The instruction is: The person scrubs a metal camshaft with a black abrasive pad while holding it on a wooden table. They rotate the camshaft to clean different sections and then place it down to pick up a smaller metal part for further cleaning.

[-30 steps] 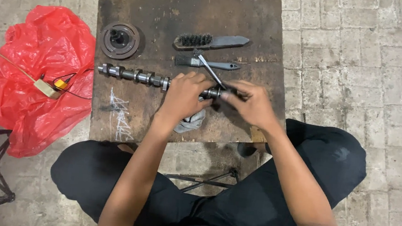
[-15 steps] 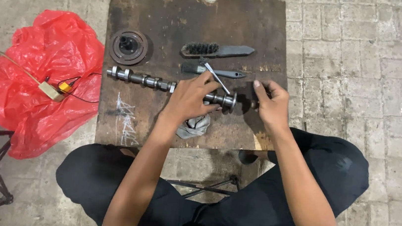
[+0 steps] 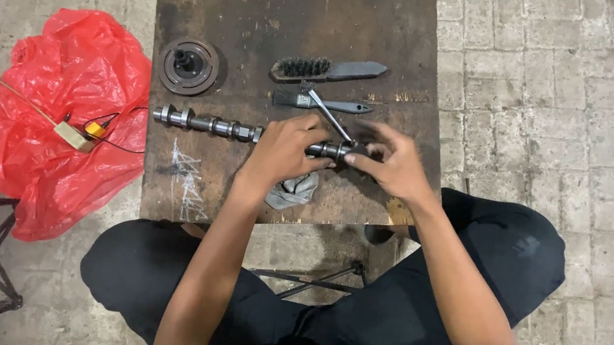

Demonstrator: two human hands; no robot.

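A long grey steel camshaft (image 3: pixel 209 123) with lobes and round journals along its length lies crosswise on the dark, stained wooden desk (image 3: pixel 381 43), its bare left end pointing toward the left edge. The metal looks dull and oily, with brighter rings at the journals. The left hand (image 3: pixel 282 151) lies over the shaft's middle, its grip curled around the shaft. The right hand (image 3: pixel 391 165) covers the shaft's right end, fingers bunched closed there; whether they pinch the shaft itself or a small part on it cannot be told. A thin silver metal rod (image 3: pixel 326 111) slants up from between the hands. Under the left wrist lies a crumpled grey rag (image 3: pixel 294 190). Farther off lie a black-bristled wire brush with a grey handle (image 3: pixel 329 68) and a small dark paintbrush (image 3: pixel 314 102). A round dark metal pulley disc (image 3: pixel 188 66) sits at the far left. A red plastic bag (image 3: pixel 62 116) lies on the paved floor to the left.
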